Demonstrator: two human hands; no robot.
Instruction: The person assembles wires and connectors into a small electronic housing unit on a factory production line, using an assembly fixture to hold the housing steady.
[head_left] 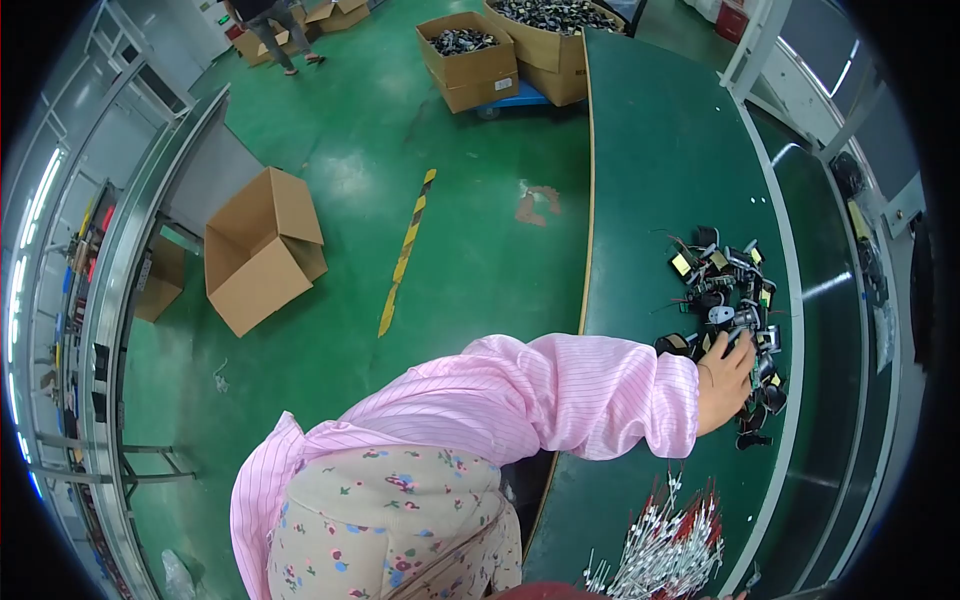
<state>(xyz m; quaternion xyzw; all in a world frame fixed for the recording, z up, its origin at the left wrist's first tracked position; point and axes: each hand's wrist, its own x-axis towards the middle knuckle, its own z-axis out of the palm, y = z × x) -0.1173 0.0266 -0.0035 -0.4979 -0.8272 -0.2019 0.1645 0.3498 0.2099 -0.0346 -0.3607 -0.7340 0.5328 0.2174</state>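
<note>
My left hand, in a pink striped sleeve, reaches across to a pile on the green workbench. Its fingers are slightly apart and rest on the parts, with nothing visibly gripped. The pile is made of small black and grey electrical parts with yellow labels, bits of green circuit board and thin wires. A bunch of red and white wires with pale ends lies nearer me on the bench. Of my right hand, only what looks like fingertips shows at the bottom edge, beside a small object I cannot make out.
An open cardboard box stands on the green floor at left. Farther off, a carton and a larger carton full of black parts sit by a blue trolley. A person stands beyond. A dark conveyor borders the bench.
</note>
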